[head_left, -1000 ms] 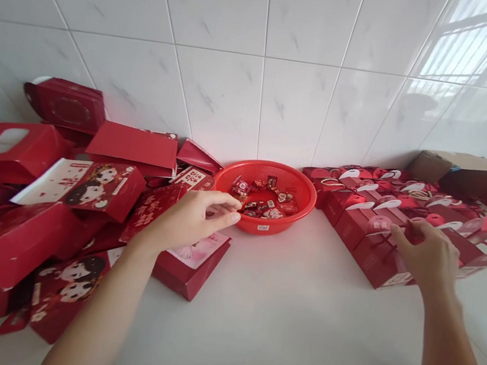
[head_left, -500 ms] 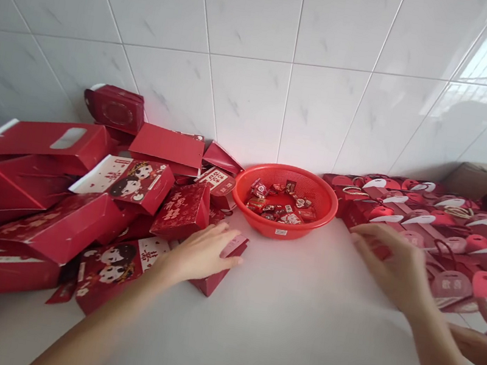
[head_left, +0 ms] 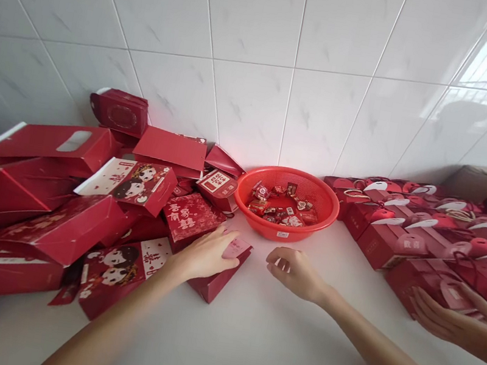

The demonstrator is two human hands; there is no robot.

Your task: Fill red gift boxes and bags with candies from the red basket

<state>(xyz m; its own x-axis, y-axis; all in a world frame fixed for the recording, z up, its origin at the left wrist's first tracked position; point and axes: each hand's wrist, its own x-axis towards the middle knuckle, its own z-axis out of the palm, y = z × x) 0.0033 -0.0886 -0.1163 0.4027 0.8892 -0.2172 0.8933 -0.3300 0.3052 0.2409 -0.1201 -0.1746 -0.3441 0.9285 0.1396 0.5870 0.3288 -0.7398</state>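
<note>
My left hand (head_left: 208, 255) lies over a small red gift box (head_left: 221, 281) on the white tabletop, its fingers along the far side and its thumb across the top. A paler pink panel of that box shows between thumb and fingers. To the right of the box, my right hand (head_left: 296, 272) hovers over the tabletop with fingers loosely curled, a gap between them and nothing seen inside. Just behind both hands stands a red plastic basket (head_left: 282, 233) with several wrapped candies (head_left: 290, 219) in it.
A heap of red gift boxes (head_left: 51, 226) covers the left side. Rows of closed red boxes with handles (head_left: 393, 243) fill the right, where another person's hand (head_left: 457, 318) touches a front box. Behind them sits a brown carton (head_left: 473, 179). A tiled wall (head_left: 246, 109) bounds the back.
My right hand has moved left from the rows of boxes to near the small box. The other person's hand has come further in onto a front box. My left hand has stayed at its box.
</note>
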